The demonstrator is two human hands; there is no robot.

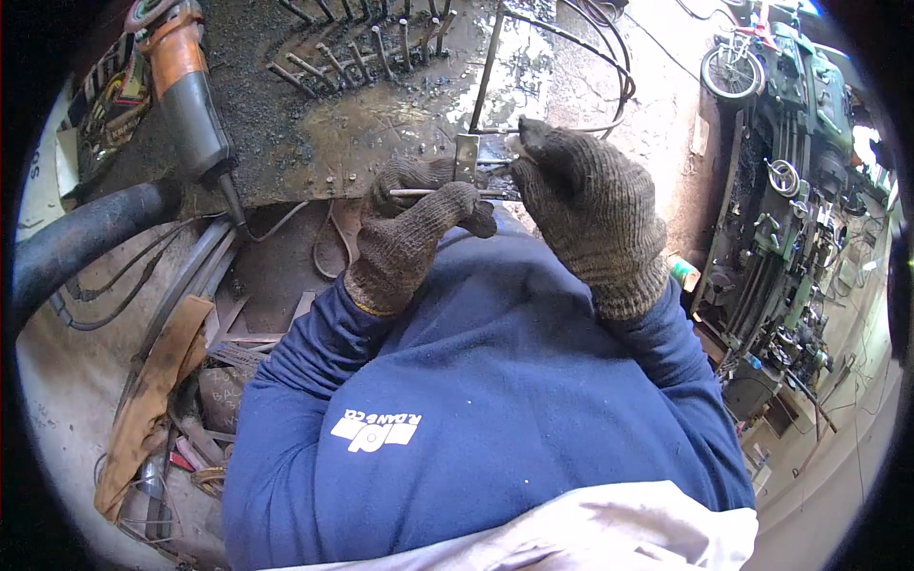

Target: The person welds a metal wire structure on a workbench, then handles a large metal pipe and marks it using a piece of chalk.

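Observation:
Both my hands wear dirty grey knit gloves and work at the near edge of a dark metal workbench [381, 133]. My left hand [411, 224] is closed around a thin metal rod [416, 192], its thumb lying along it. A small flat metal strip [466, 157] stands up beside the left fingers; whether they grip it too is hidden. My right hand [598, 205] is closed just to the right, with thumb and fingertips pinched together near the rod's right end. What the right fingers hold, if anything, cannot be made out.
Several short metal pegs [379, 52] stick up on the bench. An orange and grey angle grinder [190, 90] lies at its left, above a thick black hose [90, 243]. Dark cable loops [624, 81] hang at the far right. A green lathe-like machine [785, 181] stands right.

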